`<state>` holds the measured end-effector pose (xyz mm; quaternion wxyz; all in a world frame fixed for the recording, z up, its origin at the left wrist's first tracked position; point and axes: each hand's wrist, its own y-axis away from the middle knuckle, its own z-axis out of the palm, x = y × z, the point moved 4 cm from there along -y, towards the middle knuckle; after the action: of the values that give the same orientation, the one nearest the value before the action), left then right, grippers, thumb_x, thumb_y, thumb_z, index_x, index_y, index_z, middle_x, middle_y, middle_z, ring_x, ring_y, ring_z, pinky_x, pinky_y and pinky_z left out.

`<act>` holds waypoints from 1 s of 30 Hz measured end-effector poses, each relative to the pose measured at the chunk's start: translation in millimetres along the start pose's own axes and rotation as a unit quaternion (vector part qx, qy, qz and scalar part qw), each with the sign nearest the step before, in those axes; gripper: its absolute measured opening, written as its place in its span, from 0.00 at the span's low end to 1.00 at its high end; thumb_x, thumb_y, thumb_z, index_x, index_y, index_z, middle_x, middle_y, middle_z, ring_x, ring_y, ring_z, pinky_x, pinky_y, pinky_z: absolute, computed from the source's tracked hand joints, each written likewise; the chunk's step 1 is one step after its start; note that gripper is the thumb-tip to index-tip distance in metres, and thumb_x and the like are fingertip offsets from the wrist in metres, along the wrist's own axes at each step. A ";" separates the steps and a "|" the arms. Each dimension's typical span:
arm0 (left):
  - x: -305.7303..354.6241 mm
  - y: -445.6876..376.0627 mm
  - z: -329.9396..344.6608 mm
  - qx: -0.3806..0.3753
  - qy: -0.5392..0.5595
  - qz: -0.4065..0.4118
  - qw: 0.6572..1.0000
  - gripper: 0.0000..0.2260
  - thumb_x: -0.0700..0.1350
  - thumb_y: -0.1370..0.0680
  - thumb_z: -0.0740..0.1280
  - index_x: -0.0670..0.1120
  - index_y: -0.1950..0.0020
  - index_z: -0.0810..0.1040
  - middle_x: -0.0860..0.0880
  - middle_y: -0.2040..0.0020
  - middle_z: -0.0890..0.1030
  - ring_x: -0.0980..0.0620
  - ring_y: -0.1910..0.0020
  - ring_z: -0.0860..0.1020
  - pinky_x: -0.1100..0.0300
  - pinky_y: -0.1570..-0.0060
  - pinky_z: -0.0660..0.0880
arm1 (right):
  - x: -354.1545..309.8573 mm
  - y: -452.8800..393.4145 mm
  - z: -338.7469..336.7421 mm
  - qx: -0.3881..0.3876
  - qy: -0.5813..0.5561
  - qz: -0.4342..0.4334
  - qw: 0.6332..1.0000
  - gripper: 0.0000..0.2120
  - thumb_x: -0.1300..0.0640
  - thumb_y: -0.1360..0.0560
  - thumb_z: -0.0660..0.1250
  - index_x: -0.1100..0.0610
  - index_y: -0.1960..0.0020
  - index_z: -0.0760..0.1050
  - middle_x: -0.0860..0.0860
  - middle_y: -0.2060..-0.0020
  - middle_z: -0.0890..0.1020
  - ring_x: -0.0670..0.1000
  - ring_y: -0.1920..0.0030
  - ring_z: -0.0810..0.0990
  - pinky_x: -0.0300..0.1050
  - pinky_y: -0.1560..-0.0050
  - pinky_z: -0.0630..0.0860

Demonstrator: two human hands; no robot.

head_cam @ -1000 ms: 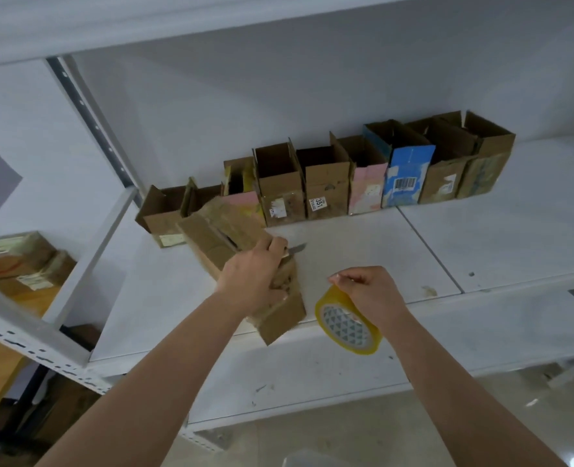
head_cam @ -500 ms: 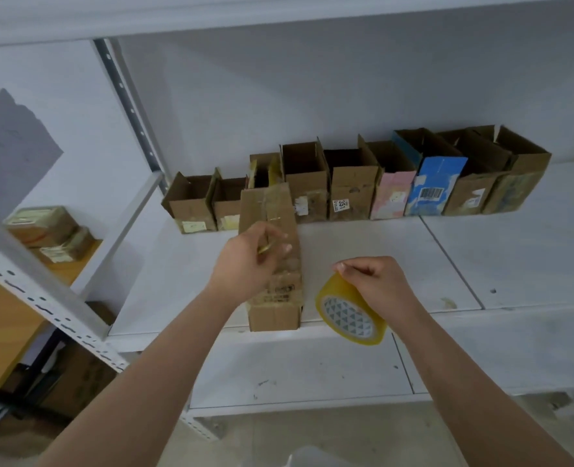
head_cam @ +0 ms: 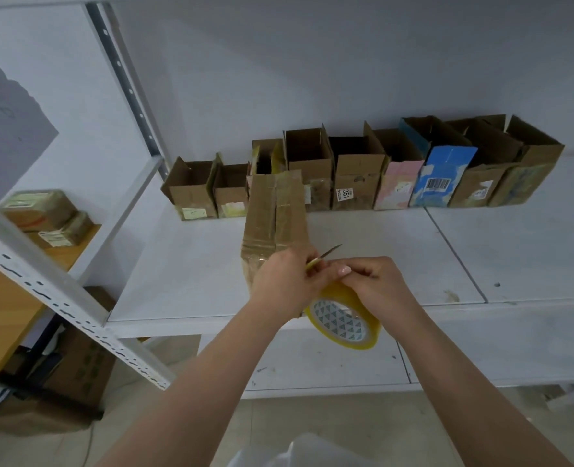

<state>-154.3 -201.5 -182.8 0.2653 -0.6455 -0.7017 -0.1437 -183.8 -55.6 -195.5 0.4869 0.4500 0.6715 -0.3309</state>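
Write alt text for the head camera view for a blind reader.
Over a white shelf, the left hand grips a small cutter and the right hand holds a yellow tape roll. A taped cardboard box lies behind them, with a row of open boxes along the back wall.

Cardboard box [head_cam: 273, 214]: matt brown, glossy tape strips. Tape roll [head_cam: 344, 320]: shiny translucent yellow plastic. Shelf [head_cam: 191, 264]: smooth white painted metal, scuffed.
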 end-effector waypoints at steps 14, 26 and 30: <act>-21.1 25.5 -20.1 0.177 0.110 -0.011 0.978 0.14 0.48 0.21 0.67 0.50 0.64 0.67 0.54 0.74 0.69 0.56 0.74 0.68 0.57 0.71 0.64 | -5.3 -9.6 -13.7 -0.090 -0.071 0.043 0.992 0.23 0.38 0.39 0.71 0.48 0.49 0.84 0.49 0.54 0.85 0.51 0.53 0.84 0.44 0.56 0.81; -96.5 29.0 -72.2 0.312 0.079 -0.110 0.940 0.16 0.53 0.20 0.65 0.42 0.60 0.72 0.44 0.69 0.74 0.46 0.68 0.73 0.57 0.70 0.69 | -27.1 -46.5 -28.9 0.029 0.283 -0.005 0.959 0.18 0.33 0.33 0.71 0.48 0.64 0.77 0.44 0.66 0.78 0.45 0.62 0.76 0.43 0.66 0.66; -104.1 25.1 -73.3 0.313 0.080 -0.113 0.940 0.17 0.54 0.21 0.65 0.41 0.60 0.73 0.42 0.69 0.75 0.45 0.67 0.73 0.58 0.69 0.69 | -27.0 -55.7 -23.3 0.034 0.323 0.001 0.946 0.21 0.31 0.34 0.70 0.49 0.65 0.77 0.44 0.68 0.78 0.45 0.63 0.76 0.42 0.68 0.65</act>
<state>-113.2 -324.6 -184.5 0.4909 -0.4328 -0.7561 0.0033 -240.5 -63.6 -162.3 0.2282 0.5493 0.7811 -0.1897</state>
